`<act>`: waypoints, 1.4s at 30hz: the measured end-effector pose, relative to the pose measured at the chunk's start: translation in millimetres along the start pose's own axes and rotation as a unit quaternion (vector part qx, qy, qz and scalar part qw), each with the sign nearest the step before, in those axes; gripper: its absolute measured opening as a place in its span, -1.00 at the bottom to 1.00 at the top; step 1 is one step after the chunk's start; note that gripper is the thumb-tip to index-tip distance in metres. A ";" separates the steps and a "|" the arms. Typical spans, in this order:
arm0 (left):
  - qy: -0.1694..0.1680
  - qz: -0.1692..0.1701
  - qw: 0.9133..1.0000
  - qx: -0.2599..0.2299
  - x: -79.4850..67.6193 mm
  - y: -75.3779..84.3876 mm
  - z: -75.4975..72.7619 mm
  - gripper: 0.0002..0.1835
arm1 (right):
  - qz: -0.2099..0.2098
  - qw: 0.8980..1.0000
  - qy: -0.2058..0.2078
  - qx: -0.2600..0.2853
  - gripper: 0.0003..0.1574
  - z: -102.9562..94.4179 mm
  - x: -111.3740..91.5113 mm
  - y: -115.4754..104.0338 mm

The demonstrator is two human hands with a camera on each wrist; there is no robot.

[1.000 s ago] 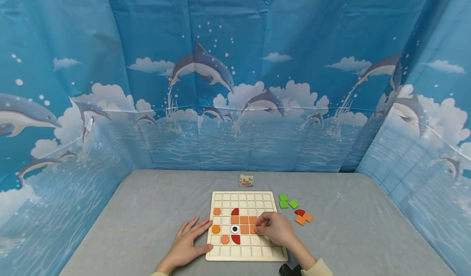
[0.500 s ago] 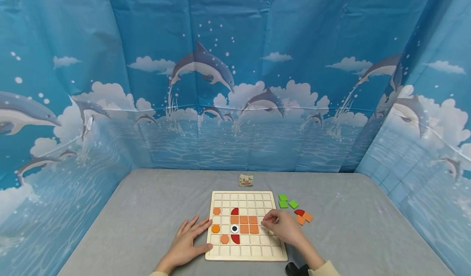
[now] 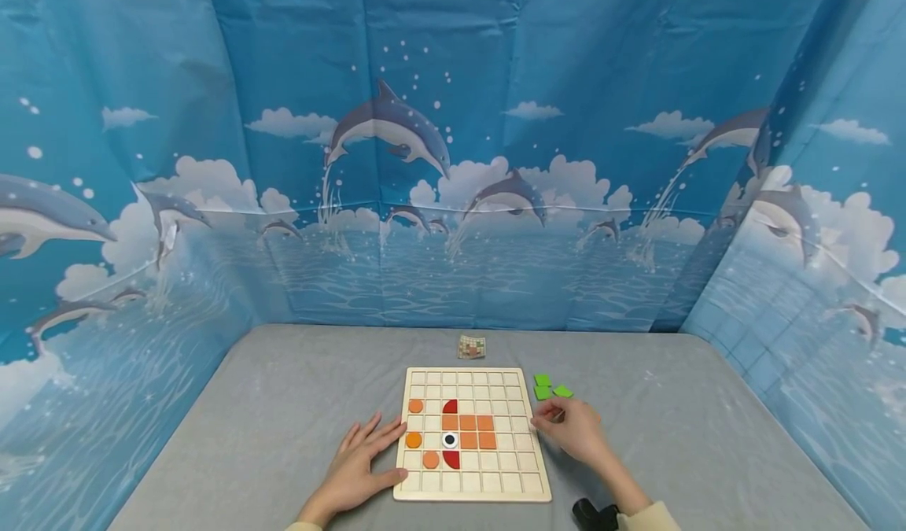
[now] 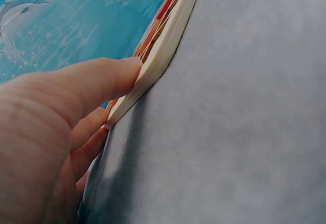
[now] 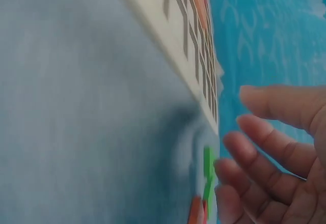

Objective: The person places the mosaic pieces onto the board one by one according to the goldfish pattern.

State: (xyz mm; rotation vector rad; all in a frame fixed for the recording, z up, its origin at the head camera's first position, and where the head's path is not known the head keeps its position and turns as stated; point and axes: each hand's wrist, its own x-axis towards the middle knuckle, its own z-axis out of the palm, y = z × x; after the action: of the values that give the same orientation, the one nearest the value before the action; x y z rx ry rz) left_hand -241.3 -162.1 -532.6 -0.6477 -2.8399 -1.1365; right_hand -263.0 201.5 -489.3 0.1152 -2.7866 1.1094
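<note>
Hovering near board, right hand, fingers bent

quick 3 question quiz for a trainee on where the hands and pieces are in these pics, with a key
1. Multiple choice: which edge of the board does the left hand touch?
a) the far edge
b) the left edge
c) the right edge

2. True or false: the right hand has nothing between its thumb and fingers.

3. Count: how many green squares lie on the cloth to the right of the board?

Key: 1. b; 2. true, the right wrist view shows the gap; 3. three.
</note>
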 end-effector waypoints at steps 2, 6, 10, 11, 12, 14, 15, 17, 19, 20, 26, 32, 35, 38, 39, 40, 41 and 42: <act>0.001 0.001 1.000 0.000 0.0 -0.5 -0.2 -0.25 | 0.012 1.000 0.007 -0.015 -0.86 -4.8 1.5 4.6; -0.001 -0.001 1.000 -0.001 0.1 -1.5 -0.1 -0.25 | 0.023 0.999 0.016 -0.046 -0.74 -13.5 3.2 12.5; -0.001 -0.004 1.000 -0.002 0.0 -1.9 0.6 -0.25 | 0.034 0.997 0.023 -0.067 -0.66 -19.9 3.2 19.3; -0.001 -0.004 1.000 -0.003 -0.2 -1.7 0.6 -0.24 | 0.041 0.996 0.025 -0.073 -0.64 -20.8 3.3 21.2; -0.002 -0.004 1.000 -0.004 -0.2 -1.6 0.5 -0.24 | 0.048 0.995 0.026 -0.078 -0.63 -21.6 3.4 23.0; -0.003 -0.006 1.000 -0.005 -0.3 -1.2 0.2 -0.24 | 0.063 0.993 0.030 -0.091 -0.58 -22.7 4.8 26.6; -0.004 -0.006 1.000 -0.006 -0.4 -0.9 0.0 -0.24 | 0.070 0.992 0.033 -0.100 -0.55 -23.2 5.3 29.1; -0.006 -0.006 1.000 -0.006 -0.4 -0.3 -0.3 -0.24 | 0.079 0.990 0.036 -0.115 -0.49 -24.3 6.1 33.9; -0.008 -0.007 1.000 -0.006 -0.3 -0.1 -0.3 -0.24 | 0.084 0.988 0.037 -0.124 -0.44 -25.8 6.3 38.6; -0.009 -0.006 1.000 -0.006 -0.2 0.0 -0.3 -0.24 | 0.083 0.987 0.038 -0.129 -0.43 -26.9 5.9 41.0; -0.005 -0.004 1.000 -0.003 0.4 -0.8 -0.2 -0.24 | 0.094 0.986 0.029 -0.138 -0.43 -33.4 4.5 47.2; -0.006 -0.003 1.000 -0.001 0.4 -1.2 0.3 -0.24 | 0.113 0.985 0.009 -0.129 -0.55 -38.4 4.6 49.2; -0.006 -0.003 1.000 0.000 0.7 -1.4 0.7 -0.24 | 0.116 0.985 0.006 -0.129 -0.62 -40.3 4.8 50.8; -0.003 -0.002 1.000 0.001 0.4 -1.5 0.8 -0.24 | 0.121 0.984 0.007 -0.131 -0.68 -41.0 5.3 51.0; -0.002 -0.001 1.000 0.001 0.3 -1.4 0.7 -0.25 | 0.122 0.984 0.008 -0.131 -0.69 -40.9 5.6 51.0; -0.001 -0.001 1.000 0.001 0.2 -1.4 0.6 -0.25 | 0.122 0.984 0.009 -0.132 -0.71 -41.1 5.6 50.7; -0.001 -0.001 1.000 0.000 0.2 -1.4 0.4 -0.25 | 0.121 0.984 0.010 -0.133 -0.73 -41.1 5.7 50.6; -0.001 -0.001 1.000 -0.002 0.2 -1.1 0.1 -0.25 | 0.120 0.984 0.011 -0.133 -0.74 -41.2 5.7 50.2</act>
State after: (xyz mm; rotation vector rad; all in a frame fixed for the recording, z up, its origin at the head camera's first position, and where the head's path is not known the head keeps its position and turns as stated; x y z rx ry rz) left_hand -241.9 -162.7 -533.4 -0.6466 -2.8423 -1.1417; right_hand -270.6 266.2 -492.9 -0.2653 -2.9536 0.7607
